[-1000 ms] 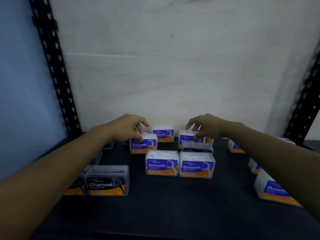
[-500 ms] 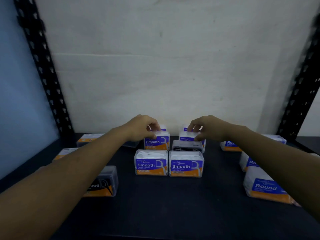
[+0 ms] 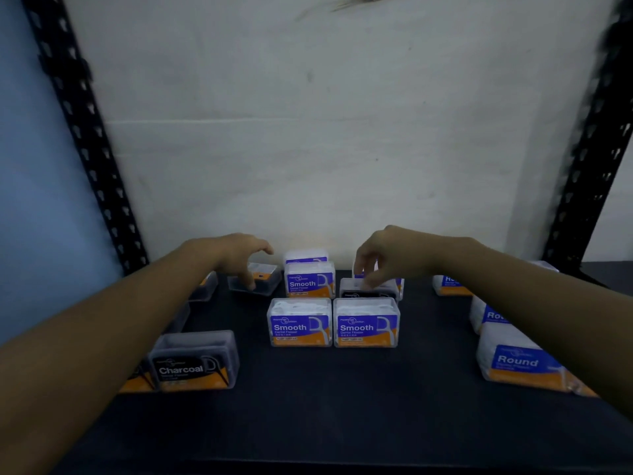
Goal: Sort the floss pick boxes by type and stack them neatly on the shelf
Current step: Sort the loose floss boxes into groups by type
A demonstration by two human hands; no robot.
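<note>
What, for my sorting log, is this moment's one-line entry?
left hand: fingers on flat clear dark-filled plastic box | right hand: fingers on black-labelled clear plastic box | grip: unclear

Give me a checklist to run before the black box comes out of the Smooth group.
1. Right hand on the black box: fingertips touch its top; firm grip: cannot tell.
2. Black box stands among the Smooth boxes: not ok, wrong type.
3. Front Smooth pair upright, side by side: ok.
4. Left hand touches a flat-lying box; hold: cannot tell.
5. Charcoal box at front left, bare shelf beside it: ok.
</note>
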